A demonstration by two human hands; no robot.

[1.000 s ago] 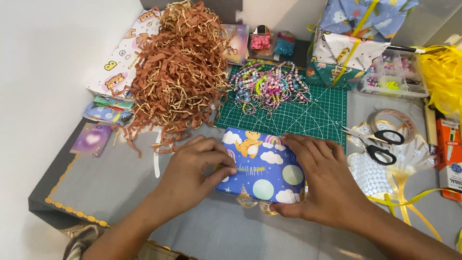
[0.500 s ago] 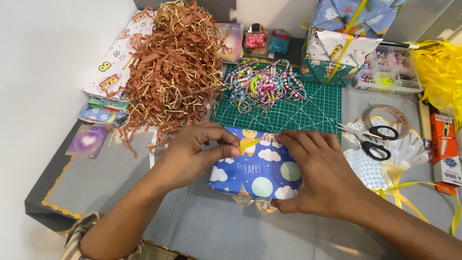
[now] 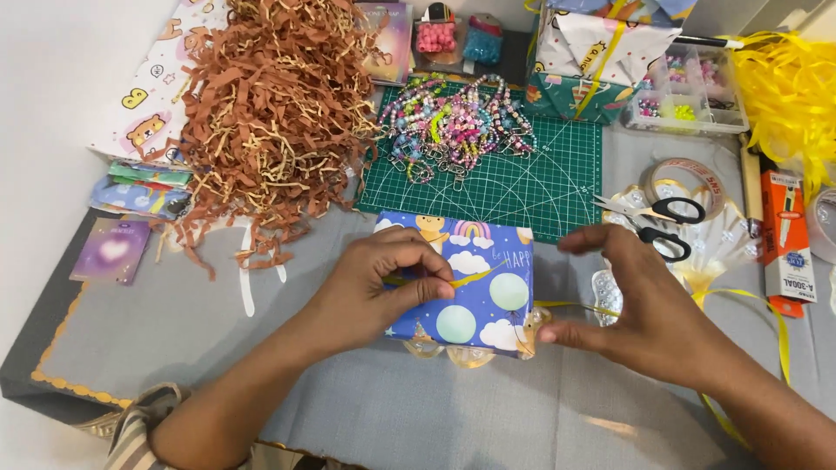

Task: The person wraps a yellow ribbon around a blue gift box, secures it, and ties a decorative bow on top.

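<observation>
We have a small box wrapped in blue paper (image 3: 475, 292) printed with clouds and moons, sitting on the grey table (image 3: 348, 409) just below the green cutting mat (image 3: 522, 183). Our left hand (image 3: 374, 287) rests on its top, fingers curled shut, pinching a thin yellow ribbon (image 3: 475, 277) against the paper. Our right hand (image 3: 644, 322) sits beside the box's right edge: its thumb and 1 finger are closed low on the ribbon's other stretch, while the remaining fingers arch open above. The ribbon runs across the top and trails off toward the scissors (image 3: 662, 228) and tape roll (image 3: 688, 178).

We judge the box light and fairly stiff, but its glossy paper looks slippery, so pressing down on the top face holds it best. The ribbon seems narrow, limp and slick; a fingertip pinch close to the box should keep it from sliding. Brown paper shreds (image 3: 270, 113) lie well apart at upper left.
</observation>
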